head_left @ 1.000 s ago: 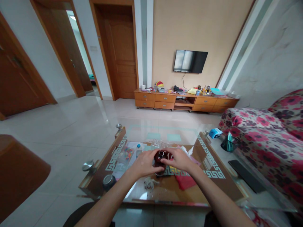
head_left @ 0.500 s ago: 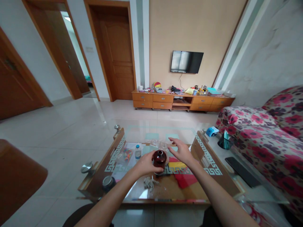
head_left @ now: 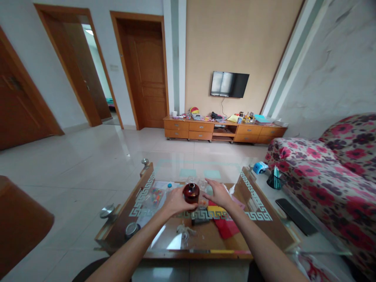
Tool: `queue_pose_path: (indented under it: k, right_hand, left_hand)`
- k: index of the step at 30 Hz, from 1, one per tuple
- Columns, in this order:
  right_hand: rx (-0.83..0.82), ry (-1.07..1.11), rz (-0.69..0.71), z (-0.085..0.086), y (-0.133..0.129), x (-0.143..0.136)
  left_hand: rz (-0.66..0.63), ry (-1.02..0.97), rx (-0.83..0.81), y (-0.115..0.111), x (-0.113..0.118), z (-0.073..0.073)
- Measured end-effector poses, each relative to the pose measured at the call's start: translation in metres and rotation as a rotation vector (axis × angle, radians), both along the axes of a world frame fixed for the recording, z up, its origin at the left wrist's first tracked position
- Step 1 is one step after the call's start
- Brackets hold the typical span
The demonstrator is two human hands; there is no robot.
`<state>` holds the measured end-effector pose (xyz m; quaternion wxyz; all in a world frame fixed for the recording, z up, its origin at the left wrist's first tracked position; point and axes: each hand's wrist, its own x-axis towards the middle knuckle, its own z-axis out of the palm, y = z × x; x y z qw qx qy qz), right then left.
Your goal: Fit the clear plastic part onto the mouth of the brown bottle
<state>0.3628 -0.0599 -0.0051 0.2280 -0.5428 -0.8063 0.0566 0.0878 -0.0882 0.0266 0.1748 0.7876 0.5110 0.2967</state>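
Hold the brown bottle [head_left: 191, 194] upright within the closed fingers of your left hand [head_left: 175, 202], over the glass worktop [head_left: 210, 241] beneath them, and steady it using your right hand [head_left: 219, 194], whose empty, half-spread fingers stand just beside it.

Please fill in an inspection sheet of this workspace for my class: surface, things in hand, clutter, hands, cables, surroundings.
Surface: glass-topped table with a pale key-pattern border; light reflects in it.
Things in hand: brown bottle, roughly upright.
Clutter: dark can at the left; pen holder and dark phone-like slab at the right; red cloth, on or under the glass, cannot tell.
Hands: left hand grips the bottle; right hand is open beside it, apart.
Cables: one cable hangs below the television.
Surroundings: low cabinet ahead, flowered sofa at the right.
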Motion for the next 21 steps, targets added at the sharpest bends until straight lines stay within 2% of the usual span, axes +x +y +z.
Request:
queue_pose_path:
  k: [5,8,11,13,16,21]
  right_hand:
    - [-0.074,0.034,0.057,0.004,-0.015,-0.001]
    - [-0.012,0.017,0.112,0.020,-0.029,-0.007]
    - [0.080,0.011,0.110,0.042,-0.042,-0.019]
    - [0.120,0.033,0.136,0.055,-0.050,-0.029]
    - [0.141,0.078,0.219,0.066,-0.060,-0.046]
    - [0.092,0.201,0.325,0.057,-0.069,-0.072]
  left_hand:
    - [0.102,-0.109,0.019,0.008,-0.047,0.003]
    - [0.128,-0.121,0.056,0.008,-0.074,0.003]
    - [0.135,-0.117,0.079,0.005,-0.089,0.005]
    - [0.127,-0.119,0.085,0.002,-0.089,0.009]
    - [0.119,-0.134,0.100,-0.005,-0.076,0.018]
    - [0.070,-0.158,0.091,-0.023,-0.032,0.031]
